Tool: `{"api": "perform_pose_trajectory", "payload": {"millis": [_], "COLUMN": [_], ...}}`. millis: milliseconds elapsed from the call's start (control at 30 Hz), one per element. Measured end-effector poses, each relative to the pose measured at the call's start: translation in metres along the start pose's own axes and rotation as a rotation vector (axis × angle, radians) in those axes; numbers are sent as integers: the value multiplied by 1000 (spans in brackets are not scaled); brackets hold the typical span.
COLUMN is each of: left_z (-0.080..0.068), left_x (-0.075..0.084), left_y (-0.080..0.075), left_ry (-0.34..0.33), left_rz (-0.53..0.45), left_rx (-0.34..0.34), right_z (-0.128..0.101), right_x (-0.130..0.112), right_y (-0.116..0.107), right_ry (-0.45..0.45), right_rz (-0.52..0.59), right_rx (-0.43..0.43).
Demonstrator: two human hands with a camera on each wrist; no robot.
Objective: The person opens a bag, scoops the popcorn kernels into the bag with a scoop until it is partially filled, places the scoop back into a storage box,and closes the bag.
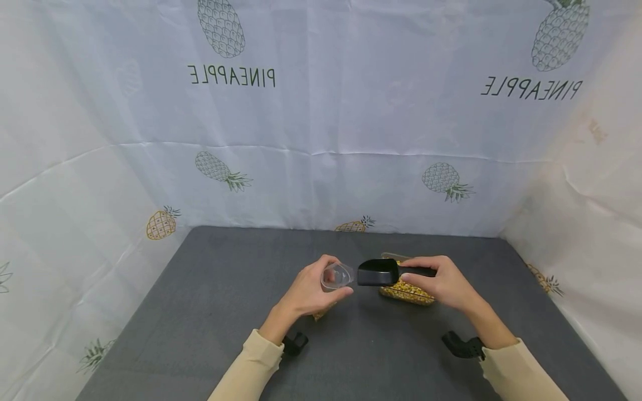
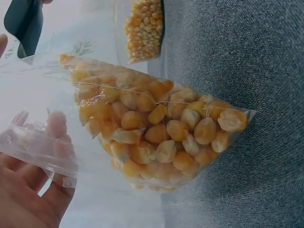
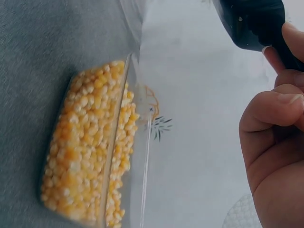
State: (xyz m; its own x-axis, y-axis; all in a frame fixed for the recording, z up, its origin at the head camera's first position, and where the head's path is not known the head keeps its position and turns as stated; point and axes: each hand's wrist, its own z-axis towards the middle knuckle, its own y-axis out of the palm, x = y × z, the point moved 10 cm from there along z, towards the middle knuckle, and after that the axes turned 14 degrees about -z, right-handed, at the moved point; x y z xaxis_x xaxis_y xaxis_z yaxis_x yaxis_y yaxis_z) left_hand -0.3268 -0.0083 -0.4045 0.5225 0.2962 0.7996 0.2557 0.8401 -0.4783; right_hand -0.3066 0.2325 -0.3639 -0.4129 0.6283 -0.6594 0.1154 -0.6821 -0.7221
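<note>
A clear plastic bag (image 2: pixel 152 135) hangs from my left hand (image 1: pixel 308 287), its mouth spread wide by the curled fingers and thumb. Yellow corn kernels fill its pointed lower part in the left wrist view. My right hand (image 1: pixel 448 284) grips the handle of a black scoop (image 1: pixel 377 273). The scoop's front lip lies close to the right side of the bag's mouth in the head view, and no kernels show in its bowl. Behind and below the scoop stands a clear rectangular container (image 3: pixel 115 128) holding many corn kernels (image 3: pixel 83 147).
A dark grey cloth (image 1: pixel 225 312) covers the table. White curtains (image 1: pixel 321 111) printed with pineapples close off the back and both sides. Black wrist mounts (image 1: pixel 461 346) stick out inward from both sleeves, low over the table.
</note>
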Motion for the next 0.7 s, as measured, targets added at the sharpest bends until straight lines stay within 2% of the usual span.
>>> {"api": "perform_pose_trajectory", "payload": {"millis": [367,700], "left_z": [0,0], "left_x": [1,1], "left_y": [-1,0], "left_ry": [14,16], "left_rz": [-11,-13], "left_rx": [3,9], "right_z": [-16,-32], "right_x": [28,56], "right_y": [-8,-18], "right_ry": [106,170], "right_rz": [20,-36], "right_rx": [4,16]}}
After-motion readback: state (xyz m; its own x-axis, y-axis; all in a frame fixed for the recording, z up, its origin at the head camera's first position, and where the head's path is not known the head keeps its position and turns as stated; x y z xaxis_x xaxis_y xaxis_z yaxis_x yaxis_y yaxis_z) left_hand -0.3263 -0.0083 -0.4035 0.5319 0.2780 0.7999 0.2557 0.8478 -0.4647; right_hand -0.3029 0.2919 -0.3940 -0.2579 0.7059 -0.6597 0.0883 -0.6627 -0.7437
